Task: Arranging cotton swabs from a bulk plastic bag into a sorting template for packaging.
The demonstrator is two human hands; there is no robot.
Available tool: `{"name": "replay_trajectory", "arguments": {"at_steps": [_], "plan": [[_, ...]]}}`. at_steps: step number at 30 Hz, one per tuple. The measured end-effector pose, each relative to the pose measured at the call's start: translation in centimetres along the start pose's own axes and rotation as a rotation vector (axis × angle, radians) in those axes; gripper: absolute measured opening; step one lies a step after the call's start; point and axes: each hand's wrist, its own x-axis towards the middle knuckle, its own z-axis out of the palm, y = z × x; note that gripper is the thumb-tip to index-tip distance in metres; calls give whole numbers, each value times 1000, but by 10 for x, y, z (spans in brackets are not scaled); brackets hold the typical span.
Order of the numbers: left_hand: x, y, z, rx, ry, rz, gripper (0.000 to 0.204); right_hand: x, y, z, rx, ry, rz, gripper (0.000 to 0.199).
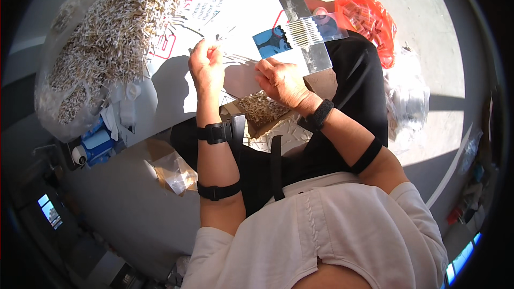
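My left hand (207, 69) is above a white printed board (176, 88), thumb and fingertips pinched together; whatever is between them is too small to make out. Across from it, my right hand (284, 82) has its fingers curled in, and what they hold is hidden. A few thin sticks (238, 60) lie on the board between the hands. Beyond the right hand is a clear and blue flat package (274, 42) with a row of cotton-swab-like sticks (305, 32) across it. A big heap of similar sticks (110, 37) fills a clear plastic bag on the left.
Under my hands, a cardboard box (329, 83) holds more sticks (262, 107). A red plastic bag (369, 21) with small packs lies at the far right, clear plastic bags (407, 91) nearer. A blue and white pack (96, 147) is by the board's left edge.
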Motion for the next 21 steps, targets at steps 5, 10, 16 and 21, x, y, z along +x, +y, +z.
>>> {"name": "replay_trajectory", "arguments": {"at_steps": [5,10,16,21], "plan": [[-22,4,-2,-289,67,-109,5,13,-9,-3,20,6,55,21],[-25,-3,4,-361,167,-87,4,38,-15,10,20,41,-86,14],[-34,27,-42,-379,-128,-82,6,44,-5,17,-8,98,-110,3],[-60,43,-52,-258,-671,-7,12,39,-4,3,14,87,-59,8]]}}
